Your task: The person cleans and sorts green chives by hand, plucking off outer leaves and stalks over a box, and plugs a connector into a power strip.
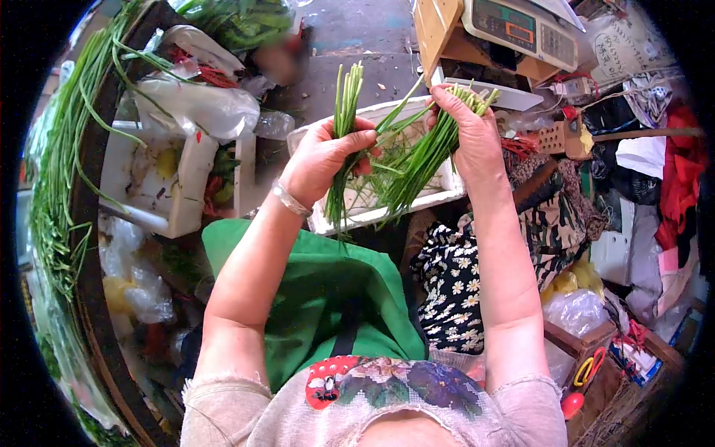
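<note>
My left hand (328,153), with a silver bracelet at the wrist, is closed around a small bunch of thin green vegetable stems (347,97). Their pale ends point up and away from me. In my right hand (471,134) is a thicker bunch of similar stems (424,164), cut ends at the top right and darker tips fanning down to the left. A few stems stretch between the two bunches. Both hands are over a white foam box (365,219), where loose green bits lie. The exact kind of vegetable cannot be told.
Long green stalks (71,164) drape along a dark ledge at left. Another foam box (186,197) holds scraps. A digital scale (521,30) stands at upper right. Scissors with yellow handles (588,366) lie in a wooden box at lower right. Green cloth (313,276) covers my lap.
</note>
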A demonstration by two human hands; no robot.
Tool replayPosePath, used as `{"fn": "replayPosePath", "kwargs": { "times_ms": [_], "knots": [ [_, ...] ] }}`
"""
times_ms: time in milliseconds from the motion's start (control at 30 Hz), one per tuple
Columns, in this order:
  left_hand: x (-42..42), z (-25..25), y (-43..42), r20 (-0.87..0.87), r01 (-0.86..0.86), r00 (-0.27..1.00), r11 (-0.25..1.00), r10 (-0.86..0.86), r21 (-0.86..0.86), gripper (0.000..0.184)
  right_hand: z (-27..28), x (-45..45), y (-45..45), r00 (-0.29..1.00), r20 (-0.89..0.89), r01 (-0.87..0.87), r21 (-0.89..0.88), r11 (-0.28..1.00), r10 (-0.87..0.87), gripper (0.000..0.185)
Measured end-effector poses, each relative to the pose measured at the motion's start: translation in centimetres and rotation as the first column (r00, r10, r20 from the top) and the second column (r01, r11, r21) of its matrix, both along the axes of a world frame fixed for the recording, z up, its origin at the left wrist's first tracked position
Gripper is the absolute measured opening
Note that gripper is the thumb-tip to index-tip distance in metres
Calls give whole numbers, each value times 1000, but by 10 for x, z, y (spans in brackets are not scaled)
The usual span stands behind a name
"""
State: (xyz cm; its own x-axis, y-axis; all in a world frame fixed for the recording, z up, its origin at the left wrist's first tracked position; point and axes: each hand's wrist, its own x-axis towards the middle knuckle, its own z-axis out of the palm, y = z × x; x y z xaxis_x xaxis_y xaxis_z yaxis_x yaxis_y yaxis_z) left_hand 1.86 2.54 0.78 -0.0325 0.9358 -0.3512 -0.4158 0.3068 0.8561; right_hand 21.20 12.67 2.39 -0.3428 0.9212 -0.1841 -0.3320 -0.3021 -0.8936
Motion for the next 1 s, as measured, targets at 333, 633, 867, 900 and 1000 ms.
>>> {"fn": "replayPosePath", "kwargs": {
  "times_ms": [333, 633, 867, 900, 1000],
  "knots": [
    [2, 2, -2, -85, 17, 996, 997, -11, 70, 15, 3, 2, 2, 989, 141, 36, 123, 992, -53, 11],
    [-57, 2, 1, -230, -391, 889, 918, 396, 67, 15, 9, 45, 32, 866, -364, 342, -70, 937, -343, 19],
    [-60, 1, 3, -347, -491, 786, 858, 512, 151, 15, 6, 36, 29, 901, -314, 320, 13, 947, -300, 18],
    [-52, 10, 3, -363, -471, 789, 868, 495, 160, 15, 6, 33, 28, 908, -291, 320, 24, 947, -300, 17],
    [-49, 7, 4, -447, -427, 762, 882, 469, 197, 16, 9, 27, 21, 959, -156, 258, 148, 955, -236, 17]
  ]
}}
